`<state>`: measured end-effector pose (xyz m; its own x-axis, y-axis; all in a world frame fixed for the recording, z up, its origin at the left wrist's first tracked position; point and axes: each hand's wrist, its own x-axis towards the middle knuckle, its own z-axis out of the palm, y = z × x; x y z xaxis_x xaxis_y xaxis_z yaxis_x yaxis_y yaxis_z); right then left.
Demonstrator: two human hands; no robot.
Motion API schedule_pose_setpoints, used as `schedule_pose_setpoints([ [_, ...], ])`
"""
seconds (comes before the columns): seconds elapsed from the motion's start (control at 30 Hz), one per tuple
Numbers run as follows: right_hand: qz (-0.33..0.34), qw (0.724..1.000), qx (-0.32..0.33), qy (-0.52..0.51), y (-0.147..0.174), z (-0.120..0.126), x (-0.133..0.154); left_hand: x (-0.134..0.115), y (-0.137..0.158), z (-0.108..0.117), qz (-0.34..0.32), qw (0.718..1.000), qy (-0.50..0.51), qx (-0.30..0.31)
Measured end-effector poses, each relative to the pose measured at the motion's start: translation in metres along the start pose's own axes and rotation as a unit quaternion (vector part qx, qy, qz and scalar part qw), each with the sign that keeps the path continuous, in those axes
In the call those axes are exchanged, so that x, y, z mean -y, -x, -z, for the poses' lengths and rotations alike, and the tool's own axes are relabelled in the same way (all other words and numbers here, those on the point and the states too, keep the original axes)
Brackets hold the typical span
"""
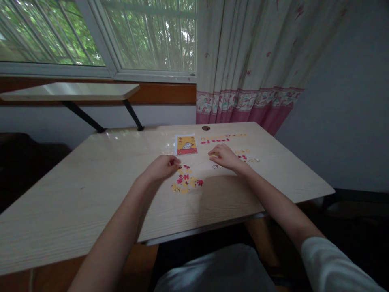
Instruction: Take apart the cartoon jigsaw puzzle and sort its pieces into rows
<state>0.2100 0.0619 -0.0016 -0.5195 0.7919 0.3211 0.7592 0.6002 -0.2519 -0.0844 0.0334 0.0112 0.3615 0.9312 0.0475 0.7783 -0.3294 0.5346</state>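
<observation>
My left hand [165, 165] is over the table with its fingers pinched together, just left of a loose pile of red and yellow jigsaw puzzle pieces [186, 177]. Whatever the pinch may hold is too small to make out. Further right, my right hand [224, 156] is curled low over the tabletop, and a yellow puzzle piece [214, 155] shows between thumb and fingers. Pale and red pieces [215, 166] lie just beneath it. Behind the hands rests a picture card [186, 146] with a white animal on yellow and red.
A row of red pieces [214, 141] and a row of yellow pieces [237, 135] lie at the back. More pieces [244, 157] are beside my right wrist. The wooden table [91, 194] has a cable hole [206, 128] and a raised shelf [73, 91] at back left.
</observation>
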Motion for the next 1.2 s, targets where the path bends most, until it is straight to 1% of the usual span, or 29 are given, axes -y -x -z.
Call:
schedule_pose_setpoints([
  [0.1,0.048,0.998,0.020,-0.028,0.000,-0.006,0.024,-0.001,0.002,0.007,-0.018,0.998,-0.033,0.045],
  [0.2,0.087,0.994,0.041,-0.053,0.001,-0.016,0.049,0.000,0.002,0.005,-0.034,0.998,-0.030,0.047],
  [0.3,0.101,0.991,0.050,-0.068,0.003,-0.025,0.068,0.002,0.002,0.000,-0.049,0.998,-0.020,0.043],
  [0.37,0.105,0.990,0.056,-0.072,0.005,-0.028,0.075,0.003,0.001,-0.002,-0.057,0.997,-0.005,0.048],
  [0.57,0.097,0.990,0.061,-0.077,0.007,-0.029,0.077,0.001,0.000,-0.004,-0.064,0.995,0.047,0.068],
  [0.77,0.103,0.990,0.045,-0.083,0.007,-0.031,0.074,0.001,0.002,-0.005,-0.060,0.995,0.063,0.058],
  [0.97,0.107,0.990,0.035,-0.087,0.007,-0.031,0.075,-0.002,0.002,-0.007,-0.072,0.989,0.098,0.084],
  [1.07,0.101,0.990,0.036,-0.087,0.007,-0.031,0.075,-0.003,0.002,-0.008,-0.072,0.989,0.109,0.077],
  [1.2,0.105,0.990,0.027,-0.093,0.007,-0.032,0.073,-0.003,0.001,-0.009,-0.063,0.992,0.089,0.055],
])
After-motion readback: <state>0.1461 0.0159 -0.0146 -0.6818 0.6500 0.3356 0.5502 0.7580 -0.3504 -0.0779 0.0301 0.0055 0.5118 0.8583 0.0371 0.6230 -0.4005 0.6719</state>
